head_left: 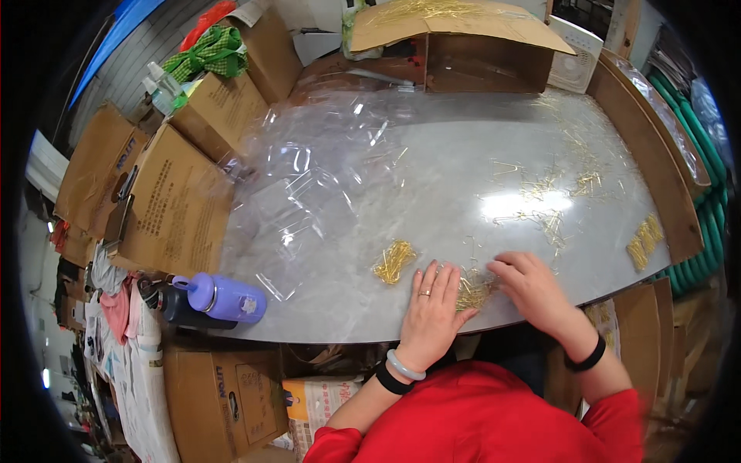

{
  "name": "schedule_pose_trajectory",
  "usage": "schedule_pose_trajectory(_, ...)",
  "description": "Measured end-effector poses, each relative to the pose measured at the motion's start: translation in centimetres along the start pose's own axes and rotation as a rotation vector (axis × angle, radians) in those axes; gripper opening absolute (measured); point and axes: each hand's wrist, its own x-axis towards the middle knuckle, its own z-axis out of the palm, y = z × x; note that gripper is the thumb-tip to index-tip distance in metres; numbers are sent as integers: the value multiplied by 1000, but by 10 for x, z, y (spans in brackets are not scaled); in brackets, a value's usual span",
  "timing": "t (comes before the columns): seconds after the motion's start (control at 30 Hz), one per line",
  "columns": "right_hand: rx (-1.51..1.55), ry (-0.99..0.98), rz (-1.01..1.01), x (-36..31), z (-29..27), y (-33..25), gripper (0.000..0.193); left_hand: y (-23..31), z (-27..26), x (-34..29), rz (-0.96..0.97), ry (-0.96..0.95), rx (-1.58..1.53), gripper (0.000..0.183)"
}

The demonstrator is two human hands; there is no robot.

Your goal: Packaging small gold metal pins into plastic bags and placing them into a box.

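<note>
My left hand [434, 307], with a ring on one finger, lies flat on the grey tabletop with fingers stretched out. Its thumb and forefinger border a small heap of thin gold wire pins [472, 293]. On the heap's other side is my right hand [534, 292], its fingers loosely bent and somewhat apart, tips close to the pins. Nothing shows held in it, though its palm side is hidden. A second gold bundle [394, 261] lies just beyond my left fingertips. More loose gold pins [549, 185] are scattered farther off to the right.
Clear plastic pieces [297, 181] cover the table's left half. A purple bottle [228, 298] and a black one [179, 306] lie at the near left edge. Cardboard boxes [176, 204] line the left; an open carton [486, 62] stands at the back. Gold bundles [644, 241] sit far right.
</note>
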Motion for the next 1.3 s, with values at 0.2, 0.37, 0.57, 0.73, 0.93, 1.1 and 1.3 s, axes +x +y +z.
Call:
schedule_pose_trajectory(0.2, -53, 117, 151, -25, 37, -27, 60, -1, 5, -4, 55, -44, -15, 73)
schedule_pose_trajectory(0.37, 113, 2, -97, -6, 38, -27, 71, -5, 3, -7, 11, 27, -190, 74)
schedule_pose_trajectory(0.57, 102, 42, -59, -3, 36, -25, 96, 0, -12, -21, -62, 226, -227, 75)
schedule_pose_trajectory(0.73, 87, 113, 4, -9, 41, -18, 96, 24, -43, -38, -304, 10, 60, 75)
schedule_pose_trajectory(0.93, 234, -51, -367, 14, 45, 1, 70, 7, -41, -34, -243, -43, -50, 72)
schedule_pose_trajectory(1.1, 309, -73, -375, 8, 47, 6, 62, -5, -32, -13, -252, -83, -240, 64)
schedule_pose_trajectory(1.3, 130, 111, -80, -10, 17, -3, 67, 2, -21, -4, -193, 35, -164, 65)
